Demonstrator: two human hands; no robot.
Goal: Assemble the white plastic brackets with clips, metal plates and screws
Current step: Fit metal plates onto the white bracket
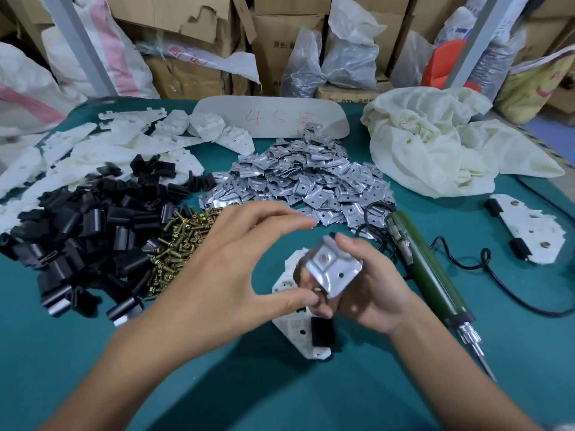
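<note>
My right hand pinches a square metal plate with two holes, held tilted just above a white plastic bracket. The bracket lies on the green table near the front and carries a black clip at its near end. My left hand hovers beside the plate with fingers spread and arched; its thumb tip reaches the plate's lower left edge, and whether it touches I cannot tell. Behind the hands lie heaps of metal plates, black clips, brass screws and white brackets.
A green electric screwdriver with a black cable lies right of my hands, tip toward me. An assembled bracket sits at the right edge. A crumpled cream cloth bag and a grey board lie at the back; boxes and sacks stand behind the table.
</note>
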